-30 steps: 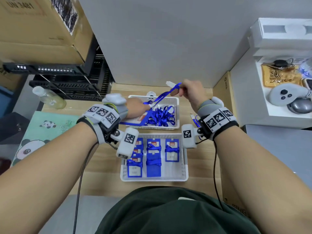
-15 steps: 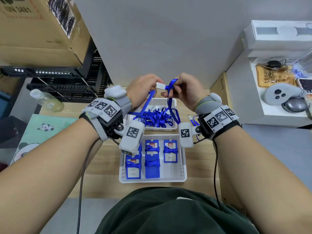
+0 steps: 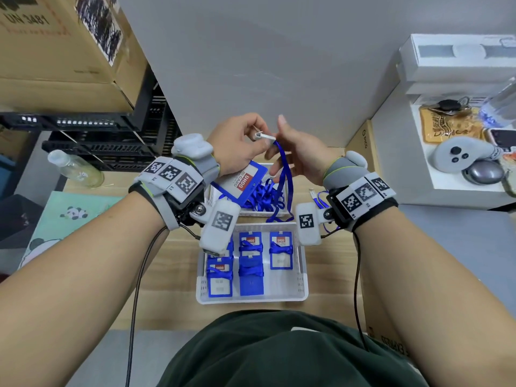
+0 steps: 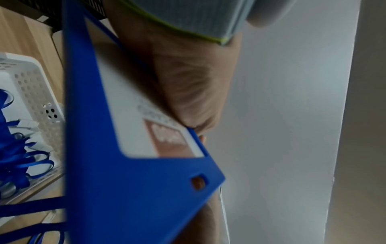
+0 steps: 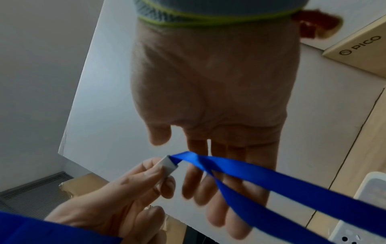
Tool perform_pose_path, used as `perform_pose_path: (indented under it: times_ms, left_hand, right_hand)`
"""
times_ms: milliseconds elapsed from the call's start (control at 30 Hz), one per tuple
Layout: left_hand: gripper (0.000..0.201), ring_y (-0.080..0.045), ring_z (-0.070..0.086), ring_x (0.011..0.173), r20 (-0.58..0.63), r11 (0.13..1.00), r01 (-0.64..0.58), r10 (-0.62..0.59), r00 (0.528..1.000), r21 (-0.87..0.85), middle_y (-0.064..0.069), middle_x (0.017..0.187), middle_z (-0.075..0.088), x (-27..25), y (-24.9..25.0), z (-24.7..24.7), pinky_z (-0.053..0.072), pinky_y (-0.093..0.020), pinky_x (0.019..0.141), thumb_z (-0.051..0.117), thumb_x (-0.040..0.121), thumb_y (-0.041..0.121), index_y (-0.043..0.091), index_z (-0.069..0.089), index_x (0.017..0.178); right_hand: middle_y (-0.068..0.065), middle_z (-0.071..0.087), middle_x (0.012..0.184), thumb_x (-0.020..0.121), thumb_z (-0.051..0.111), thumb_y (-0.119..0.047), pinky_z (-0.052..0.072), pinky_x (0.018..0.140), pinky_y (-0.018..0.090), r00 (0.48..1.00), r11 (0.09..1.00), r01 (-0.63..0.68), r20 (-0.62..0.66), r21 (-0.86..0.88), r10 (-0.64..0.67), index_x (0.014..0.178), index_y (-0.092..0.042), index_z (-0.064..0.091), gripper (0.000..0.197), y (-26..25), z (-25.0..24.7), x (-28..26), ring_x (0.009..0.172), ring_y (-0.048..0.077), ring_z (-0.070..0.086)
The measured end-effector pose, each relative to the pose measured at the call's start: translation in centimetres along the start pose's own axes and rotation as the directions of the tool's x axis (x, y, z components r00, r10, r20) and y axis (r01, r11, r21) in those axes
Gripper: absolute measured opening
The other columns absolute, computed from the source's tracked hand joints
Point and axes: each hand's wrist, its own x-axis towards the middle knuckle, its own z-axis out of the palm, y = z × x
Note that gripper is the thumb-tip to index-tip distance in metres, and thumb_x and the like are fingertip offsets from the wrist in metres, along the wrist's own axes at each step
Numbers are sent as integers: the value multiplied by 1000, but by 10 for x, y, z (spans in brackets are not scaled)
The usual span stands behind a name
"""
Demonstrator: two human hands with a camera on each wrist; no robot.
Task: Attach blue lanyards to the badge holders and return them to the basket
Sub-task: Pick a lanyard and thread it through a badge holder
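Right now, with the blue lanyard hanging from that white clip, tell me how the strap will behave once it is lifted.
The blue lanyard probably stays floppy: it droops in a loop from the white clip pinched by the left hand. It looks light, trailing across the open right hand. It may well snag, since its lower end runs into the tangled lanyard pile.

The head view is bright and evenly lit, with soft shadows and strong bending at its edges. The left wrist view is dim, and the badge holder [image 4: 133, 165] close to the lens is blurred. In the right wrist view the right hand [image 5: 211, 105] is dark against a pale wall
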Motion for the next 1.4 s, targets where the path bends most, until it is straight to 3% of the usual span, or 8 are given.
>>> perform_pose_path:
  times_ms: [167,400,533,667,833,967,1200,1400]
  left_hand:
    - [14,6,44,41,10,1000,-16,16,1000,16,10,73,56,1,-3,-3,32,-25,55,70,84,26,25,59,92]
    - [43,-16,60,69,-260,974,205,-173,950,102,0,73,66,3,-10,-15,43,-29,64,53,86,64,22,62,85]
    - [57,-17,53,66,-309,938,311,-254,916,151,5,67,56,6,-16,-22,36,-28,61,46,80,76,20,57,74]
    - [70,-23,47,57,-384,907,386,-299,874,172,4,54,49,7,-22,-25,41,-33,61,40,72,87,18,44,58]
    - [55,-14,53,59,-235,947,268,-224,946,176,5,64,60,4,-17,-23,42,-28,58,50,82,72,19,62,70]
    - [31,-11,57,65,-12,960,161,-162,987,229,7,73,65,-1,-12,-20,43,-26,60,58,88,54,25,68,84]
    - [22,-18,63,81,-116,963,120,-94,989,242,4,86,69,-2,-12,-23,49,-33,76,58,92,44,25,68,89]
    - [20,-12,57,73,-102,965,63,-38,994,254,10,79,65,-3,-4,-22,40,-20,61,59,91,44,25,67,87]
  right_hand:
    - [0,46,58,101,48,-36,31,46,23,994,997,83,76,2,-83,77,-16,56,32,-1,5,-3,47,13,36]
    - [-6,20,53,93,62,-28,13,40,21,992,992,113,-48,-48,-116,88,-13,70,17,-8,-1,-7,44,11,15]
    - [-1,30,52,89,69,-27,14,42,21,987,987,159,2,-9,-159,83,-15,76,15,-10,10,-11,45,12,17]
    - [18,57,73,86,73,-27,15,44,25,987,987,159,-2,-30,-159,77,-14,72,16,-9,22,-10,46,15,23]
    - [12,73,75,86,73,-26,17,42,24,988,993,102,-108,-67,-109,87,0,73,26,-6,19,-5,44,14,23]
    - [1,68,61,83,75,-29,24,44,24,969,983,111,-205,-144,-140,73,-12,73,20,-3,13,-1,45,15,26]
    - [-14,48,45,75,81,-25,30,45,20,923,968,112,-337,-226,-185,78,-16,75,12,-3,2,2,40,3,36]
    - [-5,31,46,69,81,-30,25,48,27,931,979,41,-347,-201,-110,81,-6,74,28,-1,4,7,42,12,26]
